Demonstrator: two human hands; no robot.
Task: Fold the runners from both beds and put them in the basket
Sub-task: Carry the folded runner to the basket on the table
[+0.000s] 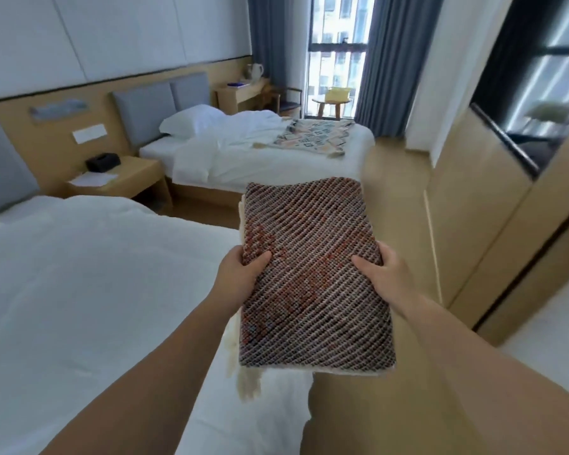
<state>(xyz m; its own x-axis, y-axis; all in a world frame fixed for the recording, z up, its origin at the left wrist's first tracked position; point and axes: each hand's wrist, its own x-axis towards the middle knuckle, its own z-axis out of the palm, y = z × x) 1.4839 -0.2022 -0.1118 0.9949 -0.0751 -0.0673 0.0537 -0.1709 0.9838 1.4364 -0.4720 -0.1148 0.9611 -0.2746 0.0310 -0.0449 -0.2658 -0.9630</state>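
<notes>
Woven brown-and-rust cloth is in my grip: both hands hold the folded runner [316,274] in the air. My left hand [240,270] clamps its left edge, thumb pressed on the top face, the other fingers tucked beneath and out of sight. My right hand [380,270] holds the right edge the same way, thumb on top and fingers under. A cream fringe [247,385] hangs from the bundle's near left corner.

The bundle sits above the foot-end corner of the near bed [79,290], partly over the wood floor [391,198]. A second runner [312,137], pale with a geometric pattern, lies spread and unfolded across the foot end of the far bed [243,159].

Between the beds, a nightstand [135,182] carries a black box [103,161] and a sheet of paper [91,178]. A yellow object [337,93] rests on a small round table [329,101] by the window. I cannot confirm that it is the basket.
</notes>
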